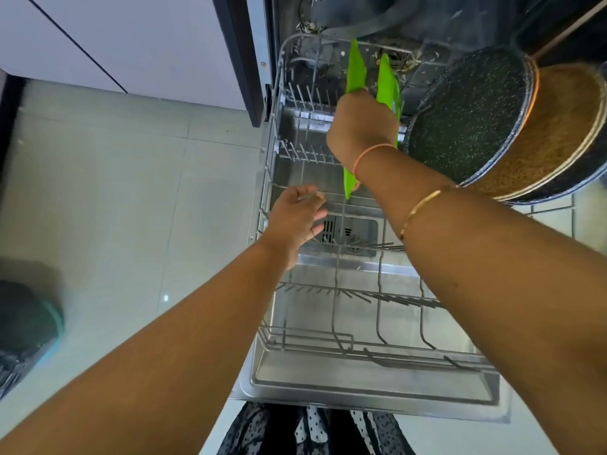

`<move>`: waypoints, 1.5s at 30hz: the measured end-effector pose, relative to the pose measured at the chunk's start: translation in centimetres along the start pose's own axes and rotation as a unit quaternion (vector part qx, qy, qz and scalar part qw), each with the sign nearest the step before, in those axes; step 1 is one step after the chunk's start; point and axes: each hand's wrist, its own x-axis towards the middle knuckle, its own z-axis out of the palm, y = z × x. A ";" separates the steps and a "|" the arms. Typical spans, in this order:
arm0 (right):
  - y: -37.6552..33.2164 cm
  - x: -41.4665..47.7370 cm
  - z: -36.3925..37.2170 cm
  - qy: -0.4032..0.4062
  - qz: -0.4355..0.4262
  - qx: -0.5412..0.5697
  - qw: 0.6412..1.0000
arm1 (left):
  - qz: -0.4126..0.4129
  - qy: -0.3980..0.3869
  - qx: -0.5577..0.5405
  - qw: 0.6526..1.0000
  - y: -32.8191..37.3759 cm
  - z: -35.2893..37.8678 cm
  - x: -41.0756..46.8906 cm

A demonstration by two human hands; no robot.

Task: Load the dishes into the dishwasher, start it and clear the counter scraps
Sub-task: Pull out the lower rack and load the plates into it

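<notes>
One dishwasher stands open in the middle of the frame, its single wire rack (328, 334) pulled out over the lowered door (361, 382), beside the tiled floor (131, 192) on the left. Two round pans lean on edge at upper right: a dark speckled pan (466, 116) and a brown pan (558, 133) behind it. Two green plates stand upright at top centre. The right hand (358, 126) curls around the left green plate (356, 70), hiding its middle; the right green plate (387, 83) stands just beside. The left hand (292, 218), fingers loosely spread, hovers at the rack's left rim.
</notes>
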 end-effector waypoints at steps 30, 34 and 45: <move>-0.5 -10.2 -6.7 -0.151 -0.049 0.085 0.984 | 0.079 0.109 0.146 0.980 5.2 -1.4 -11.5; -2.5 -15.1 -13.8 -0.140 -0.087 0.097 0.981 | 0.112 0.144 0.194 0.964 8.9 -3.3 -19.4; -14.6 -24.7 -31.3 -0.028 -0.282 0.096 0.954 | 0.197 0.273 0.071 0.939 18.6 -11.1 -36.2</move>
